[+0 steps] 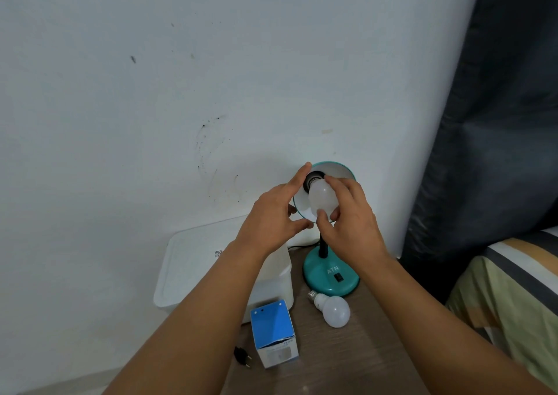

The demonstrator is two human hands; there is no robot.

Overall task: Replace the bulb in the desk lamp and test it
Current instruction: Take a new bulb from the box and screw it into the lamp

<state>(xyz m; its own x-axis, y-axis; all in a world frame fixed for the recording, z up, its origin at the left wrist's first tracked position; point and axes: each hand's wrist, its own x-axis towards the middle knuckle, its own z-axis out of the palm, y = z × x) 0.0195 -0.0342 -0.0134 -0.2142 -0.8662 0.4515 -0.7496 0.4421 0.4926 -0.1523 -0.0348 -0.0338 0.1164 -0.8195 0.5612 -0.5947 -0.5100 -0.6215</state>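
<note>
Right hand (350, 225) grips bulb (321, 199) inside shade (338, 169)

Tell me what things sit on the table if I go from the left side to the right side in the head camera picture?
White plastic box → black plug → blue bulb carton → loose bulb. The teal lamp base overlaps the bulb's span, so I leave it unplaced.

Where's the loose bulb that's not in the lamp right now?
The loose bulb lies on its side on the wooden table, just in front of the lamp base, right of the blue box.
</note>
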